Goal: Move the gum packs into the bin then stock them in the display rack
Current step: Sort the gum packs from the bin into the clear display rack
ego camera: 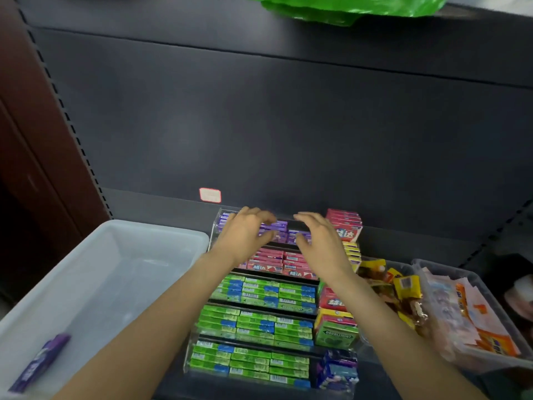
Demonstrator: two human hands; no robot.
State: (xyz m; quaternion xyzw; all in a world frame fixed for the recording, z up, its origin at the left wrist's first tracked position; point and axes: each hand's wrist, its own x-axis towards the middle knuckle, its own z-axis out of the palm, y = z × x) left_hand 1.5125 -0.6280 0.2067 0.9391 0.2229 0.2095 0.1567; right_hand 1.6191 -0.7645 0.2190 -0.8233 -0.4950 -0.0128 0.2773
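both hands reach to the top tier of the display rack [215,226]: the left hand [245,235] and right hand [320,241] hover with fingers spread and loosely bent over the purple gum packs [277,230] there, and i cannot tell if they grip any. left of the rack sits the clear bin [115,269], one purple pack [40,362] lying in its near corner.

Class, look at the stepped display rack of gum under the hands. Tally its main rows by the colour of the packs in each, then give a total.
Purple row: 1
Pink row: 1
Green rows: 3
Total: 5 rows
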